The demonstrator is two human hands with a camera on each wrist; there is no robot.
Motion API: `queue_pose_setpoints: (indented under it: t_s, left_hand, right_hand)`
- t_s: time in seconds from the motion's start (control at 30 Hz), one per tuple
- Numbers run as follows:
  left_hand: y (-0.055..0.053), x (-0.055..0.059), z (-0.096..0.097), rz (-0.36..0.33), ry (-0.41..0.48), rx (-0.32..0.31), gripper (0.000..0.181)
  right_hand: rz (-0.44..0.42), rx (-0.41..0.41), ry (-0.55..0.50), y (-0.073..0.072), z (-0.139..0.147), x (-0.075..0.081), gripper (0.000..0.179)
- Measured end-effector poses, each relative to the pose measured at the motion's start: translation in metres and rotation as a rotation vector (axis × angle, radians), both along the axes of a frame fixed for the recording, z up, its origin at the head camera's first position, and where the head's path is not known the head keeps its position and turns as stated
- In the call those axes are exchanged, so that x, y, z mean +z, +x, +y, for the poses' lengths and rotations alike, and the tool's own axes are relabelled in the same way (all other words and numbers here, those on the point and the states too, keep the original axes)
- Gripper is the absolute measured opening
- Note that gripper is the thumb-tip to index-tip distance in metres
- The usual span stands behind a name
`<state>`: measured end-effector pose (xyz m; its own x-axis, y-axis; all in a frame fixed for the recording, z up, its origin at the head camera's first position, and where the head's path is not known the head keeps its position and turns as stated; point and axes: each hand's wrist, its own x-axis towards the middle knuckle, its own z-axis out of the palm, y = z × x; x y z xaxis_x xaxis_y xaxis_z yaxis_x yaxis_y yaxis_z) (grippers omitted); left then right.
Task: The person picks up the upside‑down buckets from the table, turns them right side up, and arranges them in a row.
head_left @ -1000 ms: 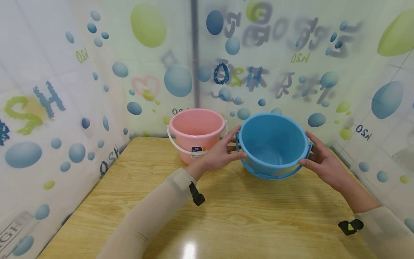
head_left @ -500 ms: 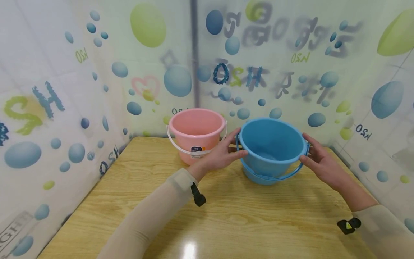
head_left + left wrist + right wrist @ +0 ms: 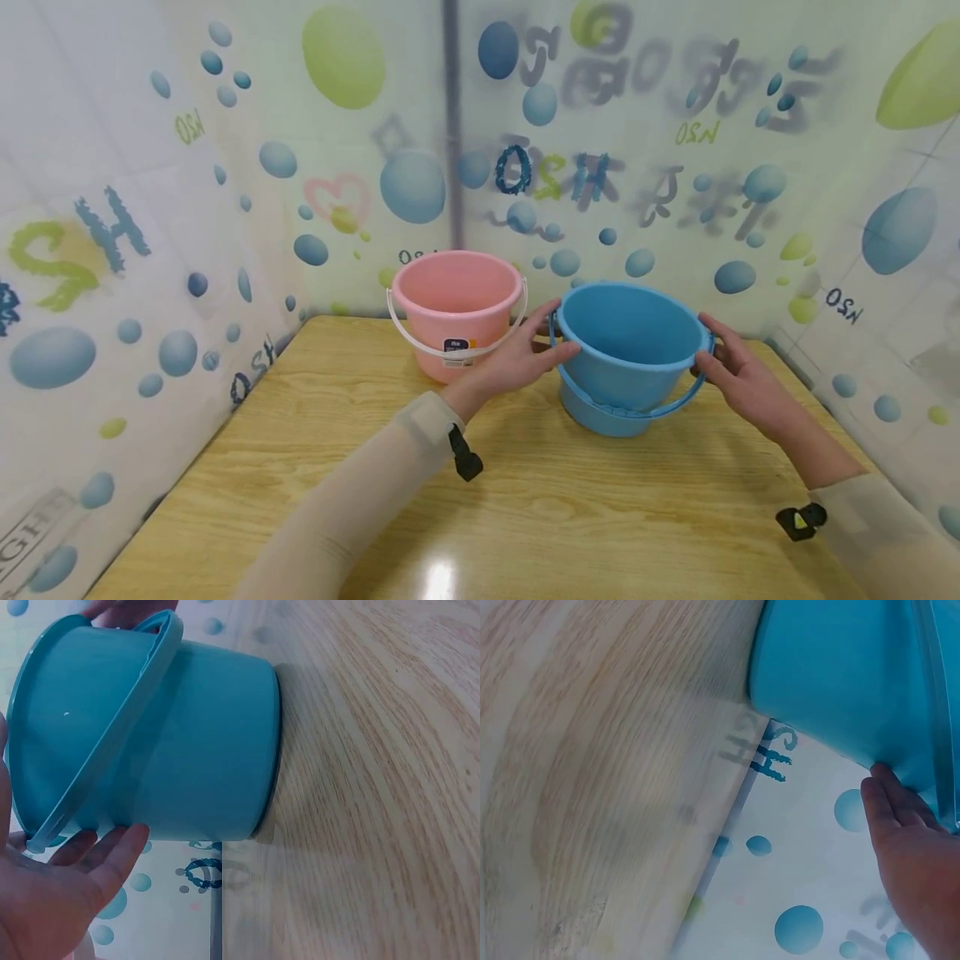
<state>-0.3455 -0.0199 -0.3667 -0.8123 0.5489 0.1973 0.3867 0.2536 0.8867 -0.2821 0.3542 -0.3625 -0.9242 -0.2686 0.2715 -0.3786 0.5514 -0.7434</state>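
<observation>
Both hands hold a blue plastic bucket (image 3: 622,350) by its sides, just under the rim. My left hand (image 3: 517,354) has its thumb on the front of the rim and its fingers along the side. On the opposite side, my right hand (image 3: 742,375) grips the same way, thumb in front. The bucket's blue handle (image 3: 112,742) hangs down across its front. In the left wrist view the bucket's base is right at the wooden tabletop (image 3: 375,787). Left of it a pink bucket (image 3: 457,287) with a white handle stands upright, partly hidden by my left hand.
A curtain (image 3: 645,100) printed with bubbles and letters surrounds the table at the back and sides. The wooden table's (image 3: 525,508) back edge lies close behind both buckets. A black strap (image 3: 465,454) hangs at the left cuff, another strap (image 3: 801,521) at the right.
The blue bucket has come down toward the table and tilted back upright, with more of its outer wall and base showing. Both hands moved with it; the pink bucket stayed put.
</observation>
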Motion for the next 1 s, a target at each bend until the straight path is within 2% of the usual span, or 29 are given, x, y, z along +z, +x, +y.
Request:
queue_pose_setpoints:
  t_s: [0.13, 0.27, 0.43, 0.63, 1.0]
  left_hand:
    - [-0.002, 0.000, 0.002, -0.057, 0.050, 0.028, 0.088]
    - [-0.006, 0.000, 0.006, -0.075, 0.083, 0.049, 0.087]
    - [-0.013, -0.003, 0.013, -0.086, 0.083, 0.078, 0.086]
    - [-0.016, -0.003, 0.019, -0.131, 0.099, 0.100, 0.085]
    - [-0.026, -0.005, 0.030, -0.147, 0.151, 0.124, 0.082]
  right_hand:
    - [-0.027, -0.024, 0.011, -0.003, -0.002, 0.001, 0.069]
    - [-0.031, -0.031, -0.006, -0.007, 0.000, -0.001, 0.070]
    - [-0.015, -0.014, -0.068, -0.015, 0.005, -0.006, 0.071]
    - [-0.009, -0.006, -0.114, -0.021, 0.004, -0.008, 0.071]
    - [-0.045, -0.054, -0.077, -0.031, 0.004, -0.007, 0.075]
